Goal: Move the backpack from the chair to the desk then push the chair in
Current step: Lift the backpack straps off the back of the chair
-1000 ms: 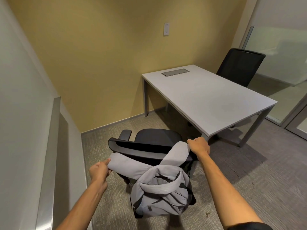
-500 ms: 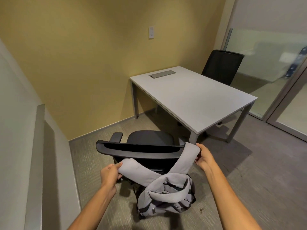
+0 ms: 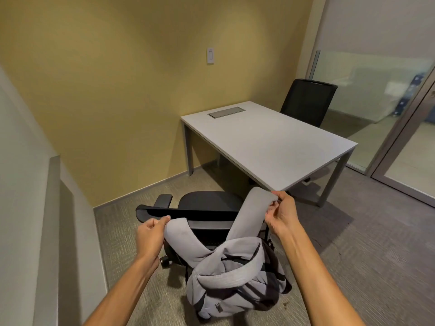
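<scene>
A grey backpack [image 3: 235,281] hangs in the air behind a black office chair [image 3: 207,205], held up by its two padded shoulder straps. My left hand [image 3: 149,236] grips the left strap near the chair's backrest. My right hand [image 3: 281,214] grips the top of the right strap, close to the near corner of the white desk [image 3: 270,142]. The chair stands pulled out from the desk, its back toward me. Part of its backrest is hidden by the straps.
A second black chair [image 3: 308,101] stands at the desk's far side. A grey cable hatch [image 3: 226,112] is set in the desktop. A yellow wall is on the left and ahead, a glass partition [image 3: 376,95] and door on the right. Carpet floor spreads to the right.
The backpack's straps have come up higher; my right hand has lifted its strap to the level of the desk's corner. The view has turned slightly left and closer.
</scene>
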Tool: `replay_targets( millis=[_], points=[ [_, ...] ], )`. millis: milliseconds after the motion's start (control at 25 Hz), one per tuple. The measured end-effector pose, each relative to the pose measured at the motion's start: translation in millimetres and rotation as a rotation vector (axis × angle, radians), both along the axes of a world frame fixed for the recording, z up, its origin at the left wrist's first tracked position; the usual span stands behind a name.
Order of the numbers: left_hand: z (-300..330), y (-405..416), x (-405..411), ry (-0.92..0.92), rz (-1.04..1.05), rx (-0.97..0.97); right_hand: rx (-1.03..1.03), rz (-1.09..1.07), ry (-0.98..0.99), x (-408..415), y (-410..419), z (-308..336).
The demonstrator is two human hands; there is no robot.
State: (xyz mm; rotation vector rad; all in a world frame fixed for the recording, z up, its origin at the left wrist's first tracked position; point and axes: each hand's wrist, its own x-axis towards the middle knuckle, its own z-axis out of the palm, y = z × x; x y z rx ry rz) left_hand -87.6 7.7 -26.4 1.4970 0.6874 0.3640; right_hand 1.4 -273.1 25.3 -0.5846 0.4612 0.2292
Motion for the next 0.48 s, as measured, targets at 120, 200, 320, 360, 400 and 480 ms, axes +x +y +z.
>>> replay_targets(
  millis=[120, 200, 320, 360, 400, 480],
  points=[
    [23, -3, 3, -0.058, 0.043, 0.088, -0.015, 0.001, -0.118, -4, 17, 40],
    [43, -8, -1, -0.110, 0.052, 0.166, 0.002, -0.028, -0.202, -7, 22, 70],
    [73, -15, -12, -0.241, -0.230, 0.269, 0.055, -0.051, -0.308, -10, 27, 120],
    [79, -18, -17, -0.267, -0.391, 0.345, 0.059, -0.065, -0.326, -10, 29, 135],
    [81, -23, -23, -0.280, -0.552, 0.445, 0.060, -0.086, -0.338, -11, 31, 149],
    [76, -34, -32, -0.242, -0.772, 0.668, 0.061, -0.139, -0.363, -13, 35, 176]
  ],
)
